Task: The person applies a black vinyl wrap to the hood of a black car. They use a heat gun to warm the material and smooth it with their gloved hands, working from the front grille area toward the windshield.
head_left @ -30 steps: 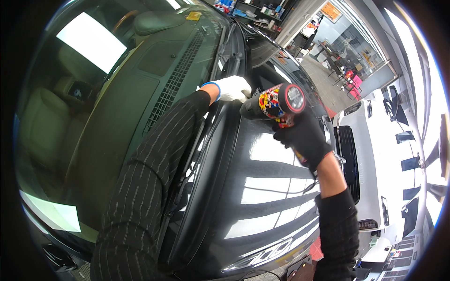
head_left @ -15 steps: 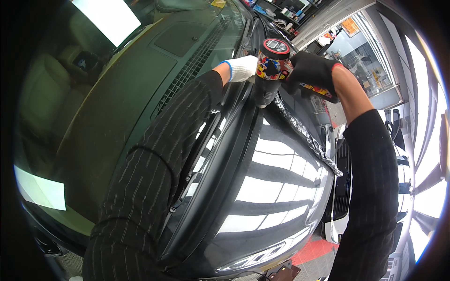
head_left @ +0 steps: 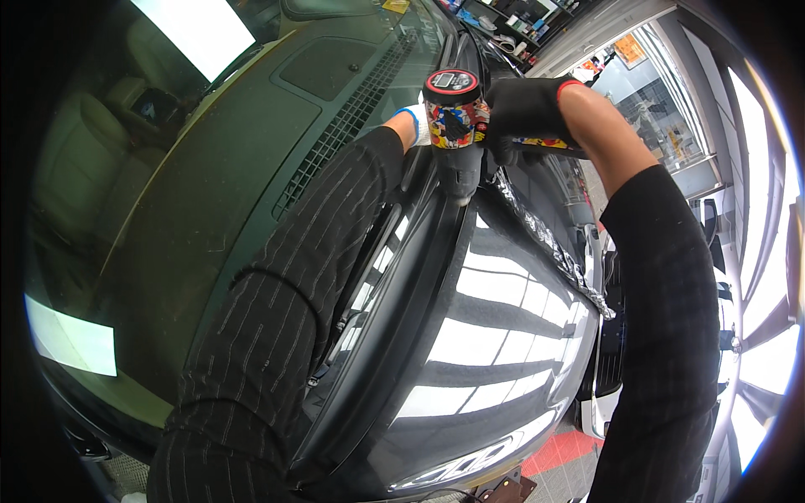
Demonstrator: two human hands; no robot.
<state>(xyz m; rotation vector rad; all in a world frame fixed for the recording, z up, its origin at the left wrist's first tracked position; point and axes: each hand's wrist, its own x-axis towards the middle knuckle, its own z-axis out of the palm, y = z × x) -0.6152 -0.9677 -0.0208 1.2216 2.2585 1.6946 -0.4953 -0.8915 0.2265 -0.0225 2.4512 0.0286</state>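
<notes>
My right hand [head_left: 524,113], in a black glove, grips a heat gun [head_left: 453,126] with a multicoloured printed barrel and a red-ringed display on top. Its dark nozzle points down at the rear edge of the black car hood [head_left: 428,327]. Behind the gun, my left hand [head_left: 418,126] shows only part of a white glove with a blue cuff; its fingers are hidden. A crumpled silvery strip [head_left: 545,235] runs diagonally across the hood, right of the nozzle. The windshield [head_left: 193,210] lies left of my hands, with the wiper recess [head_left: 352,302] beside my left forearm.
Shelves with assorted items [head_left: 520,33] stand beyond the car at the top, beside a glazed doorway [head_left: 646,92]. A white vehicle [head_left: 599,411] is close past the hood's right side. Red and grey floor tiles [head_left: 553,453] show at the bottom right.
My right arm has risen, turning the gun from sideways to nozzle-down, then shifted slightly left. My left hand is now mostly covered by the gun. The silvery strip has come into view.
</notes>
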